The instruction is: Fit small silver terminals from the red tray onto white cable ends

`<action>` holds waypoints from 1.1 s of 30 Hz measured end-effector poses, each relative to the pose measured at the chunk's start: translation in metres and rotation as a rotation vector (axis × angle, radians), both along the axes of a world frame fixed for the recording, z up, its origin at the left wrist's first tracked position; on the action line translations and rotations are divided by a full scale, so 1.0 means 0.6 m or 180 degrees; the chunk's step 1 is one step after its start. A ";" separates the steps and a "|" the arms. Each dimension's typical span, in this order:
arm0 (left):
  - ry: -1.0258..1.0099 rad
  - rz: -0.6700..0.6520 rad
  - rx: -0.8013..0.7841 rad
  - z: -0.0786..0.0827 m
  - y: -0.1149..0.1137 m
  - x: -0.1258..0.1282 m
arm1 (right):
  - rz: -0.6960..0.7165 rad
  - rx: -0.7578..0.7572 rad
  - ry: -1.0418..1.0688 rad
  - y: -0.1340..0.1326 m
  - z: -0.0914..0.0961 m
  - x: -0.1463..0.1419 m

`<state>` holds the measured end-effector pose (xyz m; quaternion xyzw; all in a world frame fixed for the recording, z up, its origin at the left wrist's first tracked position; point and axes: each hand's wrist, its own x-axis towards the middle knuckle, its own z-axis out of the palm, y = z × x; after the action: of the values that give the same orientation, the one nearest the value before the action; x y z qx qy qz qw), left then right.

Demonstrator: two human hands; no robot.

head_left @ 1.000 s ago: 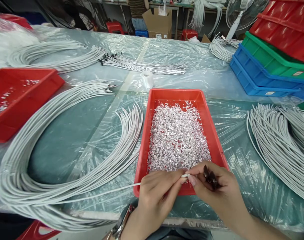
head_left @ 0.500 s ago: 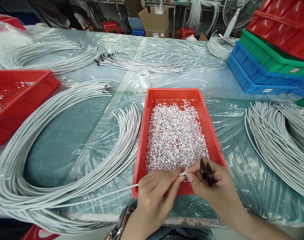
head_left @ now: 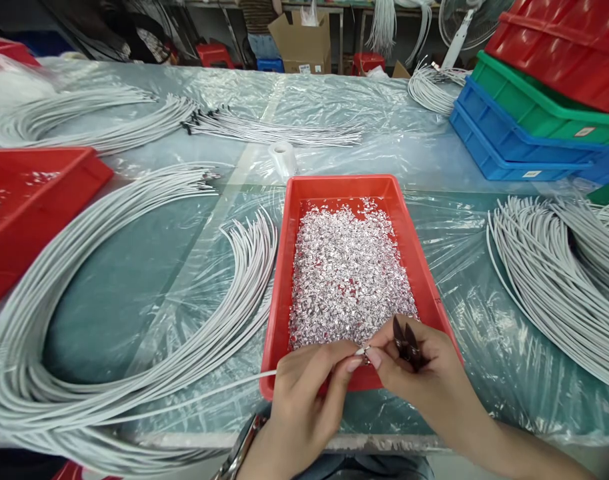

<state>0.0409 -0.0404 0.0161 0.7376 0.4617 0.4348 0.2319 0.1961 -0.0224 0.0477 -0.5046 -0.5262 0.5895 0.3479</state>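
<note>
My left hand pinches the end of a thin white cable that runs off to the left over the table. Right beside it, my right hand is closed, its thumb and forefinger meeting the cable tip, and a small dark tool with two pointed ends sticks up between its fingers. Both hands hover over the near rim of a red tray filled with small silvery bits.
Curved bundles of white cables lie at left, and another bundle at right. A second red tray sits far left. Stacked blue, green and red bins stand at back right. A small white roll sits behind the tray.
Both hands have stayed at the cable tip and now sit a little more to the left; the dark tool now points more upright. The view has shifted slightly.
</note>
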 end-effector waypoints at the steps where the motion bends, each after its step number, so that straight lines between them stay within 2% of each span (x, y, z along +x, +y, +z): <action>1: 0.0000 0.0002 -0.0004 0.001 0.000 0.000 | -0.0003 -0.0024 0.0022 -0.001 0.001 0.000; 19: -0.0085 -0.0037 -0.0190 0.004 -0.001 -0.002 | 0.0048 -0.0202 0.0246 0.000 0.001 -0.001; 33: -0.0308 -0.0361 -0.0837 0.012 0.000 -0.007 | 0.0090 -0.0259 0.0209 -0.003 0.001 0.002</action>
<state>0.0365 -0.0404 0.0233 0.7039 0.4605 0.3919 0.3726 0.1972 -0.0242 0.0480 -0.4912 -0.4971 0.6315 0.3358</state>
